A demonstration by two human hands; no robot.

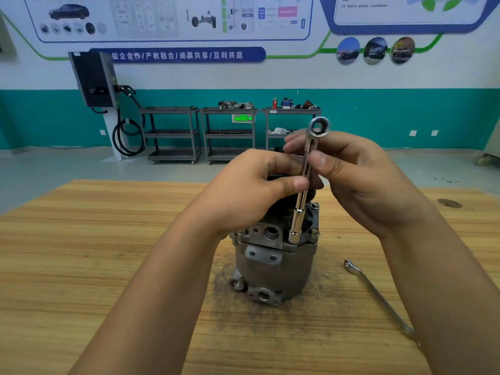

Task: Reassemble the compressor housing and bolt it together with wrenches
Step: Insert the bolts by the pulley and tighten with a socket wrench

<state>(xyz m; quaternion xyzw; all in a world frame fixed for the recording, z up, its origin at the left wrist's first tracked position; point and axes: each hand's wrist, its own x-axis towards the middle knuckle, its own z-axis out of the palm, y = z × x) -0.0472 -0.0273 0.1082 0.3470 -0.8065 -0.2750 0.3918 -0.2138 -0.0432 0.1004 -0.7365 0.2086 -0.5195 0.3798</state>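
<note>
Midway, by the look of it: cover (270, 240) seated on the compressor (273, 266), bolting in hand.
The compressor stood upright on the desk (108, 239), with bolts (314, 205) showing at its top right and top left; how tight they were could not be told. A socket wrench (299, 207) stood steeply on the compressor's near-right corner. The left hand (249, 190) and right hand (359, 180) both pinched its shaft above the compressor, fingers (295, 182) curled on it. Tightening round the cover probably remained. A spanner (378, 296) lay right of the compressor, well apart, near the right forearm. The desk's far edge ran behind the compressor, and bare wood showed to its left and front.
</note>
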